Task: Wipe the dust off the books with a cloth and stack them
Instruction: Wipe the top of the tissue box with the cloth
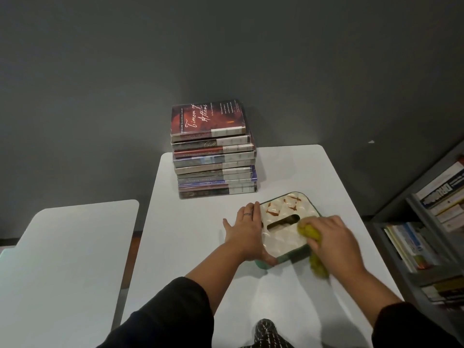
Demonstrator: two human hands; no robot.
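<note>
A stack of several books [214, 167] stands at the far left of the white table [190, 247], with a dark red book [208, 119] on top. Nearer me lies a cream quilted tissue box [281, 219] with a green rim and a slot in its top. My left hand [244, 228] rests flat against the box's left side, fingers straight. My right hand [334, 241] grips a bunched yellow-green cloth [310, 232] and presses it on the box's right part. A tail of the cloth hangs down by my wrist.
A second white table [62, 259] stands to the left, with a gap between the two. A grey shelf unit with books [437, 222] stands to the right. A dark grey wall lies behind the table. A patterned fabric piece [267, 332] shows at the near edge.
</note>
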